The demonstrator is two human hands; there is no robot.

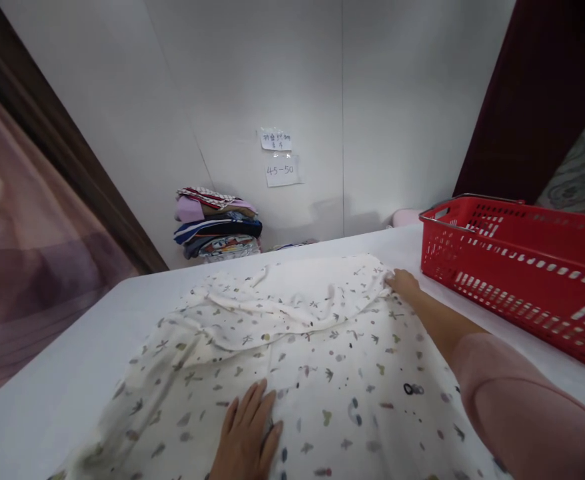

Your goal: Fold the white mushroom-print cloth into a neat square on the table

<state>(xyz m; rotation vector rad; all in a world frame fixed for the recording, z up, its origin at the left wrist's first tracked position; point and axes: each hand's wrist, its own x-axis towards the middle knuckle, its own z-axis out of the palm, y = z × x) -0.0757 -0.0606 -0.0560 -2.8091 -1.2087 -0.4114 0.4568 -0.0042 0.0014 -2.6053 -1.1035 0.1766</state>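
A thin white cloth (322, 373) with small printed leaves and shapes lies spread over the table, its near side running out of view. Its far part is rumpled, with loose folds across it. My left hand (245, 433) rests palm down on the near middle of the cloth, fingers stretched out. At the far right corner, my right hand (405, 283) pinches the edge of the cloth, the arm reaching forward in a pink sleeve. The tips of the right fingers are partly hidden in the fabric.
On the right of the white table (57, 360) stands a red plastic basket (512, 273). Beyond the far edge is a stack of folded clothes (217, 223) against the wall. Two paper notes (282, 171) are taped above. Pinkish curtain fabric (37, 253) hangs at left.
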